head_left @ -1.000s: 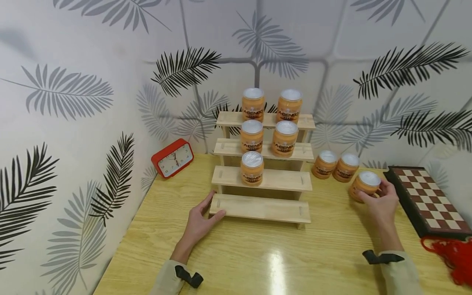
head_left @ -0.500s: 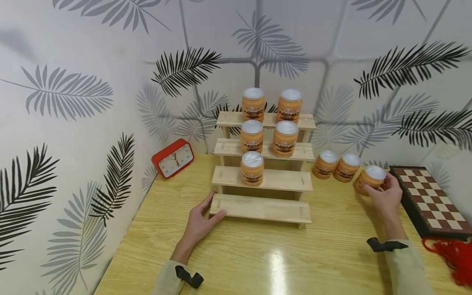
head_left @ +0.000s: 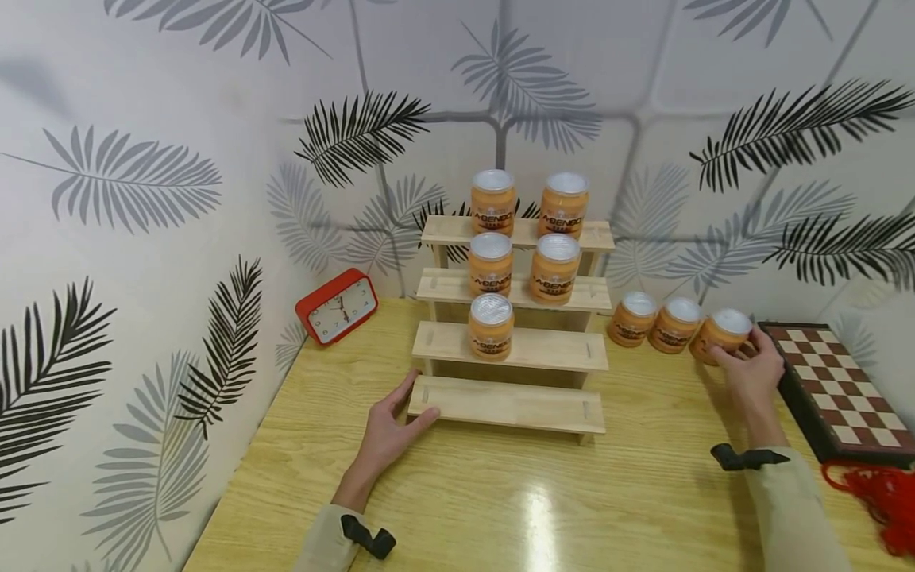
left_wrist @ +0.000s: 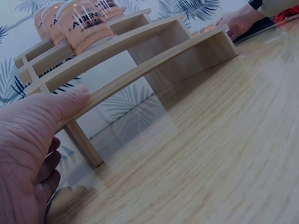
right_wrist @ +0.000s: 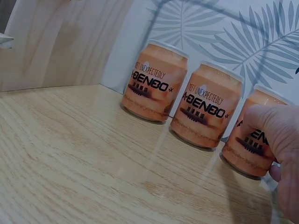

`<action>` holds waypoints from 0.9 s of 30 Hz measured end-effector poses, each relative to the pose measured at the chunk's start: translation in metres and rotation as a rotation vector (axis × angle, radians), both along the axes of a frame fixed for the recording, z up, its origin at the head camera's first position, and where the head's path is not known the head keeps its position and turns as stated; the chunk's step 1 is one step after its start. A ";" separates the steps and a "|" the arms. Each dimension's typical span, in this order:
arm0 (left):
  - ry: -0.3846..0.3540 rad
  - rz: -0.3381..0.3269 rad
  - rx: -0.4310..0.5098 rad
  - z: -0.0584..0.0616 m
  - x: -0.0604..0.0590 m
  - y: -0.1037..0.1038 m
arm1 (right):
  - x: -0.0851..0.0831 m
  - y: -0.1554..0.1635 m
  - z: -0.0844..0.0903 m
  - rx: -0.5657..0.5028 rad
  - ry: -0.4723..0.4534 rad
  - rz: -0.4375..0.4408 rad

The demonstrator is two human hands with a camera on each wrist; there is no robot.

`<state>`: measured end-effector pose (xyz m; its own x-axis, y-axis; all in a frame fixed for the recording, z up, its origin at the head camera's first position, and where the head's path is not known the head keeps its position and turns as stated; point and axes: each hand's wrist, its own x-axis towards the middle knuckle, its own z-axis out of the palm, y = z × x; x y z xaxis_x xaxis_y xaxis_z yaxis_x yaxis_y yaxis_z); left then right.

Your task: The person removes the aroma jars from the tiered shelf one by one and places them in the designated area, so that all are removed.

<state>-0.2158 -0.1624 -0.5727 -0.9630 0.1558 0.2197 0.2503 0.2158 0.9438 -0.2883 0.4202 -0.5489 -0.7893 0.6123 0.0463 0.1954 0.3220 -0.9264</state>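
Since a second ago the right hand (head_left: 750, 367) has carried its can (head_left: 722, 334) from the table's open part back toward 12 o'clock, setting it just beside two others (head_left: 654, 322); fingers curl round it. Left hand (head_left: 389, 429) rests at the rack's (head_left: 511, 401) 9 o'clock end, fingers spread, thumb touching the lowest step.

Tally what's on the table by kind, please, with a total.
Orange cans: 8 (5 on the rack, 3 on the table, the rightmost held by the right hand)
Wooden stepped rack: 1
Red clock: 1
Chessboard: 1
Red tassel: 1
Total: 12
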 end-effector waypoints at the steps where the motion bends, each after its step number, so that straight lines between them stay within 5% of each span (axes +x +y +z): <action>1: 0.002 0.000 0.001 0.000 0.000 0.000 | -0.001 0.001 0.000 -0.006 0.008 -0.001; 16: -0.014 0.004 -0.002 0.001 0.000 -0.001 | -0.008 0.000 0.003 -0.009 0.014 0.021; 27: -0.015 0.011 -0.010 -0.001 -0.001 -0.001 | 0.011 -0.005 0.015 0.022 0.057 0.088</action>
